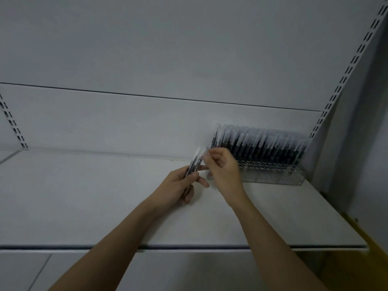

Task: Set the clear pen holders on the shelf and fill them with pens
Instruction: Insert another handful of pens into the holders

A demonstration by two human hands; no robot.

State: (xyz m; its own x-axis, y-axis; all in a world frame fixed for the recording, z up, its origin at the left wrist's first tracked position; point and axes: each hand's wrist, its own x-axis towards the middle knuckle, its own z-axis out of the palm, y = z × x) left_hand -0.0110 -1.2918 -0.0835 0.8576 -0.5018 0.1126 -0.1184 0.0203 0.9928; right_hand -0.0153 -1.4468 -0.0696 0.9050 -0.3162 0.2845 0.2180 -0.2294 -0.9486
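Left hand (180,185): you grip a small bundle of dark clear-capped pens (195,162), tips raised.
Right hand (222,164): pinches one pen at the bundle's top.
Holder: clear plastic pen holder (256,177) at the white shelf's (84,202) back right corner, nearly full.
Technique: draw one pen free, seat it upright in a vacant slot at the holder's left end.
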